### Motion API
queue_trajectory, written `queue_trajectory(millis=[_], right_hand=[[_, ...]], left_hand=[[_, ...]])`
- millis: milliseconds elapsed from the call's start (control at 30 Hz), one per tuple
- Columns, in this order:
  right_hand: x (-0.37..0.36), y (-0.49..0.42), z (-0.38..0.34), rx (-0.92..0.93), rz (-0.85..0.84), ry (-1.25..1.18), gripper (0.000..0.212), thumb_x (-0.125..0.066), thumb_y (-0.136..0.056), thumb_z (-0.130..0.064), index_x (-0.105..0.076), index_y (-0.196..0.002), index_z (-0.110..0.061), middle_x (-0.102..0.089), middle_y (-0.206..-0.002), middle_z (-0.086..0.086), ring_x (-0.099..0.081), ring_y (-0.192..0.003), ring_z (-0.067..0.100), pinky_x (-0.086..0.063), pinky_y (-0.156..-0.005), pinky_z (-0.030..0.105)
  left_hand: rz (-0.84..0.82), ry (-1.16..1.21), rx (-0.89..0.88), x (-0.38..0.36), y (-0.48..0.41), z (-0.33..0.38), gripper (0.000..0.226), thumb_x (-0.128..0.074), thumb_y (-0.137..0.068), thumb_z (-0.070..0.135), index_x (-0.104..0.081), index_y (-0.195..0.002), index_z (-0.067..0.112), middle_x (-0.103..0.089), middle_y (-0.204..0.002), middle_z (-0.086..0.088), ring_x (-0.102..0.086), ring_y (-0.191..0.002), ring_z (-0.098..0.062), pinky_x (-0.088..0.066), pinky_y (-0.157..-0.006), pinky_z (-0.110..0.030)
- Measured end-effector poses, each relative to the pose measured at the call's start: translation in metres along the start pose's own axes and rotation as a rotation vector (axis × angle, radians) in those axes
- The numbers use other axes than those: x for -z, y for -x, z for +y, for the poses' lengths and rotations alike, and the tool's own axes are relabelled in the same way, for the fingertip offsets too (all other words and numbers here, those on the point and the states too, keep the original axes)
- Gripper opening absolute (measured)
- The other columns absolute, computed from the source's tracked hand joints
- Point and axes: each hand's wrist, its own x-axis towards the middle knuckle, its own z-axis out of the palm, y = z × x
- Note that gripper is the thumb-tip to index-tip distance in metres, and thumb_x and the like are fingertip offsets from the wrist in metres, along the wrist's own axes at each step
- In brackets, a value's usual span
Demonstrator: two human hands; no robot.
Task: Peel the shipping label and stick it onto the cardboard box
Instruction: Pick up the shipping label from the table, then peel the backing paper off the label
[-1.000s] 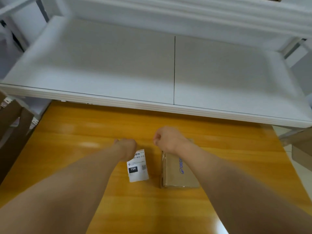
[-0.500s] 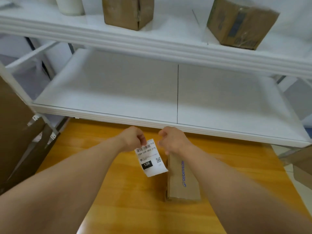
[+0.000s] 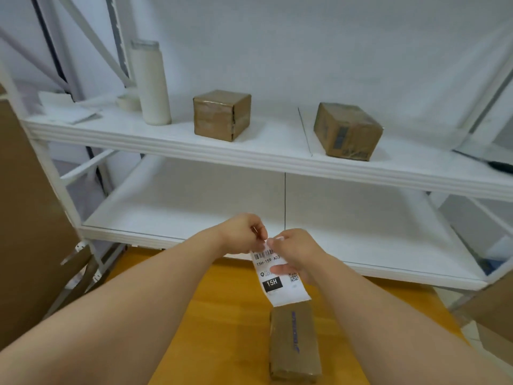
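Observation:
A white shipping label (image 3: pixel 280 282) with a barcode, a QR code and a black "15H" patch hangs in the air above the orange table (image 3: pixel 227 315). My left hand (image 3: pixel 244 232) pinches its top left corner. My right hand (image 3: pixel 297 251) pinches the top edge beside it, with fingers reaching behind the sheet. Just below the label a small flat cardboard box (image 3: pixel 294 345) with blue print lies on the table, untouched by either hand.
A white shelf rack (image 3: pixel 277 159) stands behind the table. Its upper shelf carries two cardboard boxes (image 3: pixel 222 115) (image 3: pixel 347 132), a tall white bottle (image 3: pixel 152 84) and a tape roll (image 3: pixel 127 102). Brown cardboard sheets (image 3: pixel 27 218) lean at the left, more cardboard at the right.
The label went from lying on the table to being lifted by both hands. My right hand closed in on its top edge. The view tilted up, revealing the upper shelf.

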Motion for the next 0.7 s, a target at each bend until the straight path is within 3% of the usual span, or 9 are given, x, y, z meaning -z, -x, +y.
queue_trajectory(millis=[133, 367, 567, 700], right_hand=[[0.018, 0.015, -0.006, 0.023, 0.086, 0.035, 0.015, -0.064, -0.095, -0.025, -0.066, -0.103, -0.012, -0.071, -0.099, 0.012, -0.070, -0.084, 0.030, -0.060, -0.050, 0.028], [0.036, 0.034, -0.001, 0.005, 0.091, -0.122, 0.014, -0.063, -0.096, -0.021, -0.064, -0.095, -0.008, -0.073, -0.098, 0.016, -0.072, -0.086, 0.033, -0.064, -0.070, 0.044], [0.047, 0.039, 0.006, -0.026, 0.123, -0.174, 0.020, -0.063, -0.096, -0.019, -0.061, -0.098, 0.000, -0.072, -0.094, 0.018, -0.071, -0.086, 0.036, -0.064, -0.074, 0.044], [0.052, 0.039, 0.008, -0.021, 0.123, -0.223, 0.016, -0.064, -0.094, -0.015, -0.059, -0.094, 0.001, -0.070, -0.098, 0.019, -0.071, -0.089, 0.036, -0.063, -0.077, 0.045]], left_hand=[[0.016, 0.019, 0.038, 0.000, 0.008, 0.018, 0.020, -0.071, -0.087, 0.016, -0.058, -0.102, 0.016, -0.075, -0.097, -0.006, -0.068, -0.093, -0.022, -0.052, -0.068, -0.026], [0.052, 0.044, 0.030, -0.013, 0.028, 0.039, 0.009, -0.060, -0.094, 0.010, -0.064, -0.102, 0.011, -0.072, -0.092, -0.002, -0.067, -0.093, -0.020, -0.047, -0.063, -0.020], [0.095, 0.056, 0.027, -0.027, 0.035, 0.048, 0.011, -0.059, -0.095, 0.014, -0.066, -0.102, 0.010, -0.073, -0.097, -0.005, -0.064, -0.089, -0.017, -0.049, -0.068, -0.024], [0.139, 0.089, 0.075, -0.033, 0.037, 0.046, 0.015, -0.062, -0.094, 0.023, -0.066, -0.101, 0.010, -0.072, -0.100, -0.006, -0.059, -0.077, -0.012, -0.042, -0.060, -0.022]])
